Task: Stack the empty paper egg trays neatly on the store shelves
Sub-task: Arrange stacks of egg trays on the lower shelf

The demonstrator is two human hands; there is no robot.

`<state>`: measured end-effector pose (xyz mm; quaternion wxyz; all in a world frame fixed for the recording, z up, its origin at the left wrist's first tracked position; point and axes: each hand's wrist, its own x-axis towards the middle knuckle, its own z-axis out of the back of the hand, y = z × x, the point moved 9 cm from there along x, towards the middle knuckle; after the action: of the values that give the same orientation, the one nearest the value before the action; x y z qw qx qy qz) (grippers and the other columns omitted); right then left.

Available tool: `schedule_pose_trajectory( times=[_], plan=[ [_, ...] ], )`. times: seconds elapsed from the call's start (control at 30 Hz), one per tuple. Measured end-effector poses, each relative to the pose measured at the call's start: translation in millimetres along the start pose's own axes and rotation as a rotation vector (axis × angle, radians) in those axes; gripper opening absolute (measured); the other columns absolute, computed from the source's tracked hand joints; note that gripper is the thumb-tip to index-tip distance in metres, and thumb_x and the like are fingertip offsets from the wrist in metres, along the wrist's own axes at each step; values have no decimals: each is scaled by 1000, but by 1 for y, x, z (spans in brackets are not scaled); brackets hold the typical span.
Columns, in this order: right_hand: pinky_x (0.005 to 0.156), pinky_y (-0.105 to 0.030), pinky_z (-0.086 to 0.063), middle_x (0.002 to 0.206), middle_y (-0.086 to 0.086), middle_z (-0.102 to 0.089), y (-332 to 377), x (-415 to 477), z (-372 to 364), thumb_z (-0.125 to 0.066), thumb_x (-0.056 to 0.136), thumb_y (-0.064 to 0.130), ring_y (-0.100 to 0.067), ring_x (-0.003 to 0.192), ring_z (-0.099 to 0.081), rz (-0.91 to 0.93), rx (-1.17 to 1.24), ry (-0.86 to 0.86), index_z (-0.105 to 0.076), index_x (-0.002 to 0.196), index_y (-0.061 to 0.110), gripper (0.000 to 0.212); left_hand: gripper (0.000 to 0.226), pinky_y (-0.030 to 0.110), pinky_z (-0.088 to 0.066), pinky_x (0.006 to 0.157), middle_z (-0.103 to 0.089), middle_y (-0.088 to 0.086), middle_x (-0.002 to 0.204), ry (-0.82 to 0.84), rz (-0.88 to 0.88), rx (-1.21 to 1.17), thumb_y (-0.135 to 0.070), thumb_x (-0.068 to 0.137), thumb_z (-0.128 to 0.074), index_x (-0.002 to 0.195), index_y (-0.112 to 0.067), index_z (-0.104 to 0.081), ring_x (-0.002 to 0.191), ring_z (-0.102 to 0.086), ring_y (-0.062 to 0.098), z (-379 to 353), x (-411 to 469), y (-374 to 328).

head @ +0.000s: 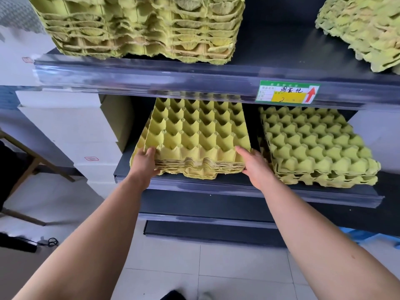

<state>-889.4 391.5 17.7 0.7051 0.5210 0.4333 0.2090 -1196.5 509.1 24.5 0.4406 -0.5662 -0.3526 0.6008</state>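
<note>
Two hands [200, 164] gripping tray stack [194, 135], between them, on shelf [238, 185]

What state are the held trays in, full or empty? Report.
Empty: every visible cup atop the held stack shows bare pulp, no eggs.

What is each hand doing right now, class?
Left hand: grips the egg tray stack, left front corner.
Right hand: grips its right front corner.

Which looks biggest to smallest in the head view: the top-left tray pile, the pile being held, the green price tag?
1. top-left tray pile (partly cropped)
2. held pile
3. green price tag
</note>
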Motion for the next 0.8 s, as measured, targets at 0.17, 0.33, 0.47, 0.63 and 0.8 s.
schedule_pose_trajectory(
  times=[0.17,0.33,0.47,0.63,0.8],
  plan=[
    [108,-48,-36,141,4,-49,17,2,-6,-69,49,73,-20,126,-48,85,14,2,-38,142,23,110,15,49,-54,91,-62,5,95,-32,-40,-127,-24,98,-45,90,-19,-56,96,-61,25,12,1,-10],
    [105,-43,-40,121,7,-62,34,-1,-37,-70,75,52,-17,115,-56,135,20,21,-54,125,22,60,14,49,-54,90,-59,8,95,-92,-60,-156,-22,99,-43,99,-14,-54,98,-60,26,40,12,-19],
    [93,-33,-42,95,17,-61,30,-3,-58,-66,88,35,-8,96,-59,109,42,43,-55,89,29,12,18,45,-54,84,-54,2,87,-83,-67,-84,-18,101,-44,111,-7,-55,82,-57,17,54,22,-19],
    [103,-42,-41,116,9,-66,4,-1,-71,-70,72,54,-16,111,-58,8,14,20,-59,119,25,56,17,41,-48,79,-54,4,83,-29,-19,-16,-21,98,-45,84,-17,-54,81,-52,23,60,40,-9],
    [109,-49,-33,142,6,-48,-11,1,-74,-66,51,75,-19,129,-46,-56,-43,-4,-37,143,26,107,21,26,-36,55,-50,3,75,24,-67,211,-26,101,-40,99,-12,-55,63,-44,16,60,56,-3]
  ],
)
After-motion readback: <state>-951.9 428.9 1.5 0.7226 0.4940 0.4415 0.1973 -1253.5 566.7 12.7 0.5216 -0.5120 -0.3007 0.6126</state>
